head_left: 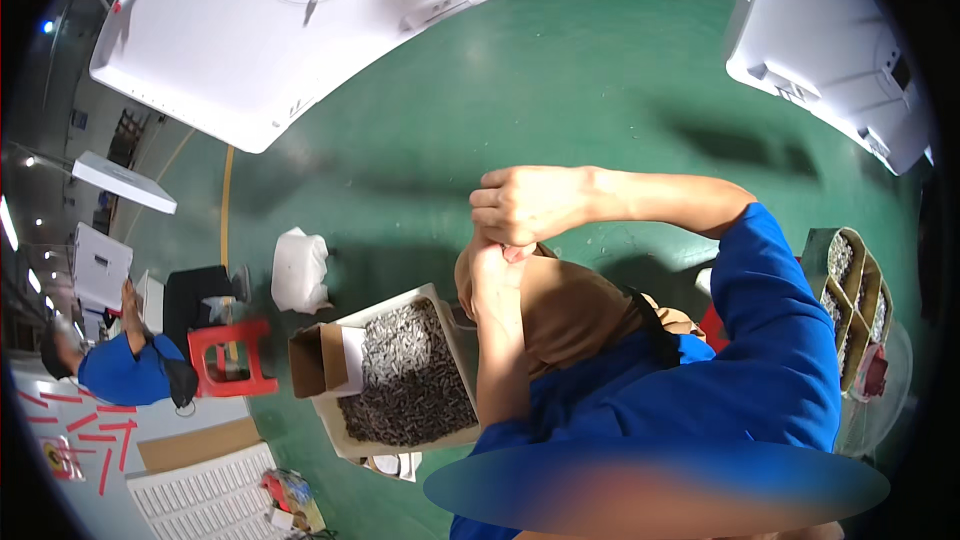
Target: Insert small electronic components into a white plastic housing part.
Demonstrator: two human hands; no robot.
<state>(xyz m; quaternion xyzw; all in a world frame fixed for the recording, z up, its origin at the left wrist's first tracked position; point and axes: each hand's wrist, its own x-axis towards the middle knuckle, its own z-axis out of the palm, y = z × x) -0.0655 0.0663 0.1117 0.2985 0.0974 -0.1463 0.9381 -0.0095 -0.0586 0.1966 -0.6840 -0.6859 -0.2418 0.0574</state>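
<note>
Head view: right hand (522, 202) over left hand (496, 268)
Right grip: curled narrow, contents can't tell
Left grip: can't tell
Near left forearm (500, 370): bin (458, 360), small parts (410, 360)

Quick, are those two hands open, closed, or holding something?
Left hand: partly hidden; open, closed or holding anything cannot be told.
Right hand: closed, up against the left hand; whether anything is inside cannot be told.

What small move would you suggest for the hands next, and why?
I would perhaps part the right hand from the left hand: they touch, hiding anything between them, and the bin of small parts stands untouched at the left.
</note>
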